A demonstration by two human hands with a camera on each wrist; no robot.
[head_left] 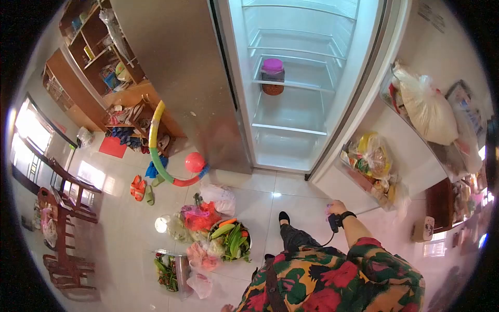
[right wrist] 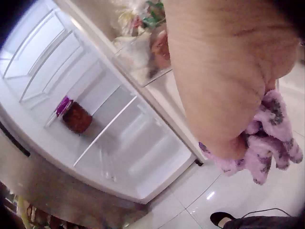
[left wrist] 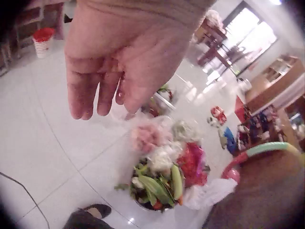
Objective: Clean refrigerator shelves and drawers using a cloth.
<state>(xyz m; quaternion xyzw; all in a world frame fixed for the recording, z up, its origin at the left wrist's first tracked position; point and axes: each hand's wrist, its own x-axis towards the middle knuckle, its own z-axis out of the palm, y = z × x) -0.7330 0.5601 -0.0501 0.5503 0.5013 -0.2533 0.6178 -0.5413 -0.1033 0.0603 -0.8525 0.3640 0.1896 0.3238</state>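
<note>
A pink and grey patterned cloth (right wrist: pixel 269 138) is gripped in the right hand (right wrist: pixel 228 81), bunched below the palm. In the head view the right hand (head_left: pixel 337 208) is beside the open fridge door. The left hand (left wrist: pixel 128 52) hangs palm in view with relaxed, nearly straight fingers, holding nothing; only a bit of it (head_left: pixel 227 308) shows at the head view's bottom edge. The open fridge (head_left: pixel 288 112) holds a jar with a purple lid (head_left: pixel 273 78) on a shelf.
Bagged food fills the door racks (head_left: pixel 364 184). On the floor lie vegetables in a bowl (head_left: pixel 236 242), plastic bags (head_left: pixel 200 216), a tray of greens (head_left: pixel 167 273), a pink ball (head_left: pixel 195 162), a coloured hoop (head_left: pixel 154 132) and sandals (head_left: pixel 138 188). Wooden chairs (head_left: pixel 73 190) stand at left.
</note>
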